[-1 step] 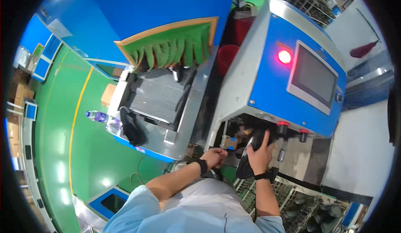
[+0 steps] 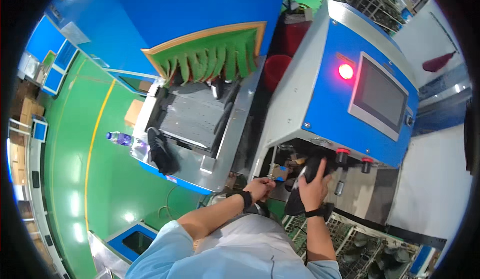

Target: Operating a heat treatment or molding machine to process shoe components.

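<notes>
Landmark: blue-and-white metal machine cabinet [image 2: 327, 101].

Nearest, below the cabinet's front: right hand [image 2: 314, 189] grasping a black shoe with a pale patch on its side [image 2: 296, 202], thumb on one flank, index finger stretched along the upper. The shoe tilts, one end up in the dark recess under the cabinet; contact with anything inside is hidden.

Left hand [image 2: 261, 189]: below the recess's left edge, fingers bunched near a thin pale metal rod [image 2: 273, 160]. Cannot tell whether they pinch anything.

Under the cabinet's lower edge, right of the shoe: two black knobs with red collars [image 2: 342, 155].

Handling notes (judgement): support the shoe from its lower end and hold its angle steady; a twist could scrape the upper on the recess rim. Lift the extended index finger clear of the recess, and the wrist clear of the knobs. Left fingertips best off the rod unless needed.

Farther, left of the cabinet: second black shoe [image 2: 161, 151] on the corner of a grey metal conveyor table [image 2: 220, 171]. Beyond, also left: green strip curtain [image 2: 210, 59]. High on the cabinet's face: lit red round lamp [image 2: 345, 71].
</notes>
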`<state>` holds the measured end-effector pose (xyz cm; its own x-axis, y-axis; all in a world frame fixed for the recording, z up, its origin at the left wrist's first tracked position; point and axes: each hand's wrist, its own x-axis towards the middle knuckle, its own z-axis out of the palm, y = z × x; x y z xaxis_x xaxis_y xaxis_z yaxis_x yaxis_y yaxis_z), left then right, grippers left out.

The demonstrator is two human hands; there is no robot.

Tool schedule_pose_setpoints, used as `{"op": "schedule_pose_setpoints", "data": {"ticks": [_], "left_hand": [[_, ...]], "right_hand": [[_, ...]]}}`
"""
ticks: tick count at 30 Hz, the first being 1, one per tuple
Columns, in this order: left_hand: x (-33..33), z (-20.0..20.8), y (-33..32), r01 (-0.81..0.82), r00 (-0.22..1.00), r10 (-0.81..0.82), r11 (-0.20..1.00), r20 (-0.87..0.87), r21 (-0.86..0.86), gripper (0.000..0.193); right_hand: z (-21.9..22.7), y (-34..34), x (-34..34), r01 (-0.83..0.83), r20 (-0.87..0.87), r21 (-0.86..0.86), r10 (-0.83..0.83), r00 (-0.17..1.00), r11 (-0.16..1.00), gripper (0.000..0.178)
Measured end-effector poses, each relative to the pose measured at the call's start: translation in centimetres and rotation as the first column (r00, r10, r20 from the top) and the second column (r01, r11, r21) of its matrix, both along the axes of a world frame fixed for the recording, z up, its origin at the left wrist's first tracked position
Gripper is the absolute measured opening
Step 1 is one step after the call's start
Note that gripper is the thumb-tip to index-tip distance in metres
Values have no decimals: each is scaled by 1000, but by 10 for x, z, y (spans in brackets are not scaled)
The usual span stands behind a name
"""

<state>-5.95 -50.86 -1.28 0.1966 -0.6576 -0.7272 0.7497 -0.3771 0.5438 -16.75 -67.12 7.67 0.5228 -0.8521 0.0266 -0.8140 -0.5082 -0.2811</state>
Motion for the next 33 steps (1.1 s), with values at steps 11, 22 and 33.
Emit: {"op": "schedule_pose_setpoints", "data": {"ticks": [11, 22, 33], "left_hand": [[7, 19, 14, 203, 969, -209, 977, 134, 57, 23], [-14, 45, 30, 513, 815, -532, 847, -228, -143, 83], [13, 35, 62, 429, 852, -453, 891, -262, -145, 47]], "right_hand": [[-11, 23, -5, 101, 188, -137, -74, 979, 985, 92], [-12, 170, -149, -86, 135, -39, 91, 987, 996, 82], [6, 92, -71, 29, 268, 930, -728, 631, 367, 74]]}}
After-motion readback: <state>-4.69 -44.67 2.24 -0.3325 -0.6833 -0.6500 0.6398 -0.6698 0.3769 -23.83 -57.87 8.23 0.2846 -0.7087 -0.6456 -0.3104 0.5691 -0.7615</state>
